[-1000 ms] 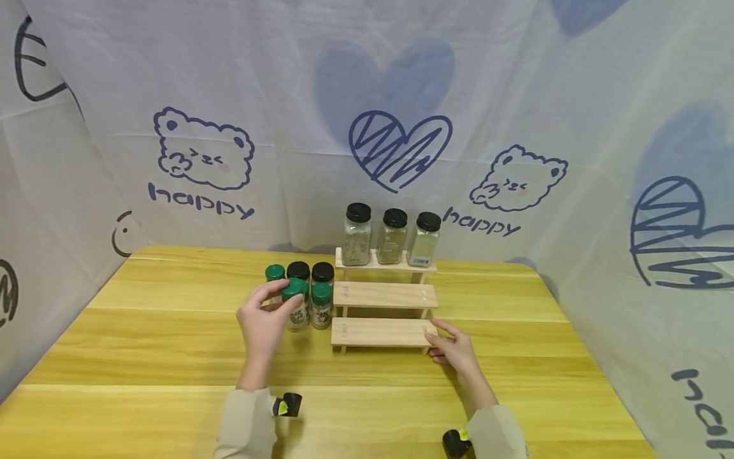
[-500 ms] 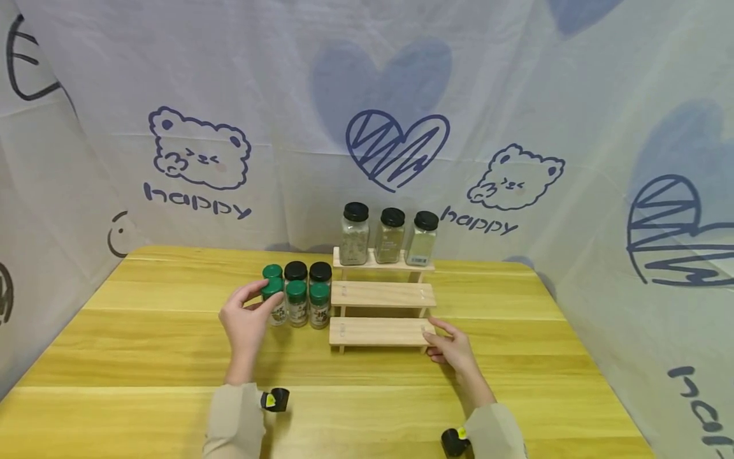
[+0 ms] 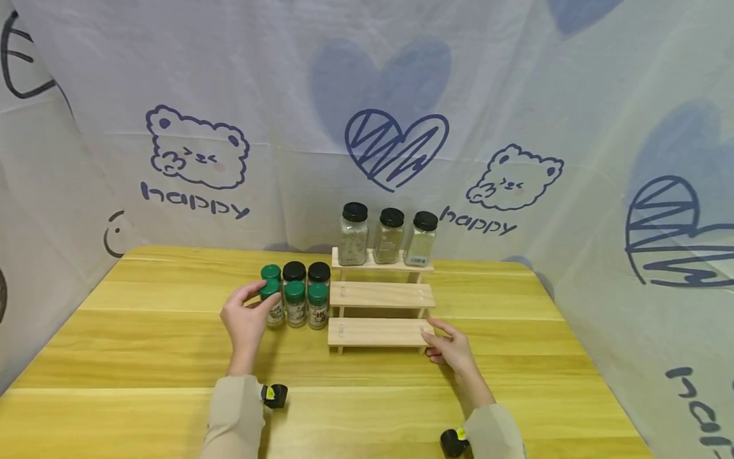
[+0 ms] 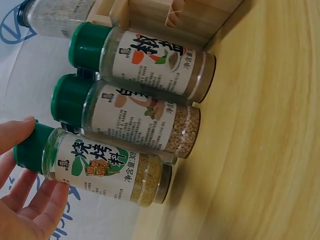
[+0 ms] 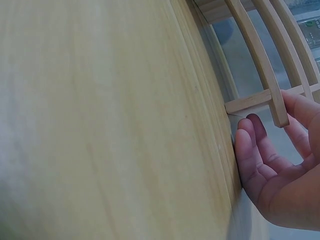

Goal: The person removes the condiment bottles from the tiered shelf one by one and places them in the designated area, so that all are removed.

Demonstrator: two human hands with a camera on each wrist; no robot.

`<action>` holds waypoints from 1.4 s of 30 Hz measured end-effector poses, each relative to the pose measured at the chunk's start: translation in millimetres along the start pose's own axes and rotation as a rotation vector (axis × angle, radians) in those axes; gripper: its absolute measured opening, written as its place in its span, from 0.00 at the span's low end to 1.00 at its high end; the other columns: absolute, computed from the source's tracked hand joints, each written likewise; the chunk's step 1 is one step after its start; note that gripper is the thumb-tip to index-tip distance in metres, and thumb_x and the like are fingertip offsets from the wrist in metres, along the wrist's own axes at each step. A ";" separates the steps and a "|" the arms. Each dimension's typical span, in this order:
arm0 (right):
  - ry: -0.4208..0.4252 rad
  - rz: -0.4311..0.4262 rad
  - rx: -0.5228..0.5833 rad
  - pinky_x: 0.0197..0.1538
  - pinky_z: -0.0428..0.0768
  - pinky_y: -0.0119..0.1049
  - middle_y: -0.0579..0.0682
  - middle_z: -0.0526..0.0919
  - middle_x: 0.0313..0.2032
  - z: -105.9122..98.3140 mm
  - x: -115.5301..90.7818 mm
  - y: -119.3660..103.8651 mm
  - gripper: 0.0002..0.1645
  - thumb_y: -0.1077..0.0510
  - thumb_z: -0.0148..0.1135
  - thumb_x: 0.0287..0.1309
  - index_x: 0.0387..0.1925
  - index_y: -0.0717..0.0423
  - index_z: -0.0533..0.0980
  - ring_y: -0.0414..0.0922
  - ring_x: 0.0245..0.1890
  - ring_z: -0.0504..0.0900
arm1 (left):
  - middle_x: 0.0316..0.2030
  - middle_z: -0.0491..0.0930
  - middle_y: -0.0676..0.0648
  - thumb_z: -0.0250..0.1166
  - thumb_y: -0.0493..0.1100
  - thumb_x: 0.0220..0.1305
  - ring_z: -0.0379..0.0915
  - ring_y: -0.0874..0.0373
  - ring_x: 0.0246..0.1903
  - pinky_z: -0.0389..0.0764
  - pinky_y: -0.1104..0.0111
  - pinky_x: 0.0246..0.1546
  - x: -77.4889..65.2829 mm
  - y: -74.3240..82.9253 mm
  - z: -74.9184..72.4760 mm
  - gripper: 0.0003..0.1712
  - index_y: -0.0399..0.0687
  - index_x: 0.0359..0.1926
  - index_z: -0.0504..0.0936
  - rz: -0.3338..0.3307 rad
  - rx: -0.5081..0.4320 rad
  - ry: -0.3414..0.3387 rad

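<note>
My left hand [image 3: 246, 319] pinches the green cap of a spice jar [image 4: 95, 167] at the front left of a jar group, thumb and fingers on opposite sides of the lid. Two more green-capped jars [image 3: 295, 305] stand to its right in the same row. Behind them are a green-capped jar [image 3: 271, 271] and two black-capped jars [image 3: 318, 271]. My right hand [image 3: 450, 346] grips the right end of the lowest step of a wooden tiered rack [image 3: 373, 331], thumb at the board and fingers curled below it, as the right wrist view shows.
Three black-capped glass jars [image 3: 388, 239] stand on the rack's top step; the middle step [image 3: 381, 295] and lowest step are bare boards. The rack's left side adjoins the jar group. A printed cloth [image 3: 298, 127] hangs behind the wooden table [image 3: 143, 344].
My left hand has carried the green-capped jar leftward, from in front of the middle jar to the left end of the front row. My right hand stays on the rack.
</note>
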State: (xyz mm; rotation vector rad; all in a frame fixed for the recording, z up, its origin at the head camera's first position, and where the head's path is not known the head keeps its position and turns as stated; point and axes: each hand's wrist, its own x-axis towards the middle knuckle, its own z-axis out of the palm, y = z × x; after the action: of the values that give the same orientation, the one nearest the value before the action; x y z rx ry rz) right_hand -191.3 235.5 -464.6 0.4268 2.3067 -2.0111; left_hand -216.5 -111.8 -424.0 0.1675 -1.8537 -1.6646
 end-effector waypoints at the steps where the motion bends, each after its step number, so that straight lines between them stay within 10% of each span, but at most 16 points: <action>1: 0.000 -0.001 -0.001 0.24 0.79 0.32 0.52 0.81 0.21 0.1 -0.1 0.0 0.27 0.62 0.63 0.51 0.55 0.59 0.71 0.42 0.18 0.78 | 0.39 0.78 0.38 0.72 0.30 0.41 0.73 0.55 0.37 0.74 0.82 0.30 0.2 -0.2 0.3 0.18 0.29 0.37 0.81 -0.005 0.006 -0.003; 27: -0.006 -0.006 -0.006 0.24 0.79 0.32 0.52 0.81 0.23 1.0 -1.0 -1.4 0.27 0.61 0.62 0.52 0.55 0.59 0.70 0.42 0.19 0.78 | 0.42 0.76 0.37 0.70 0.31 0.43 0.72 0.49 0.42 0.70 0.86 0.29 4.6 -14.5 5.6 0.19 0.30 0.40 0.80 -0.068 0.099 -0.041; 42: 0.000 -0.007 -0.011 0.24 0.79 0.32 0.52 0.81 0.23 -0.2 -1.0 -0.5 0.27 0.61 0.62 0.52 0.56 0.59 0.70 0.42 0.18 0.78 | 0.40 0.76 0.36 0.69 0.30 0.46 0.69 0.48 0.43 0.74 0.57 0.40 -5.9 0.9 6.2 0.15 0.32 0.38 0.80 0.023 0.102 -0.001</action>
State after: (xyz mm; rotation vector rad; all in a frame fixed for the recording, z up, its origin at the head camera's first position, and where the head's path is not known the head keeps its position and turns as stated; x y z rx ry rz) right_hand -190.4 235.4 -463.8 0.4187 2.3210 -2.0001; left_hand -214.8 -103.5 -425.3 0.1867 -1.9349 -1.5558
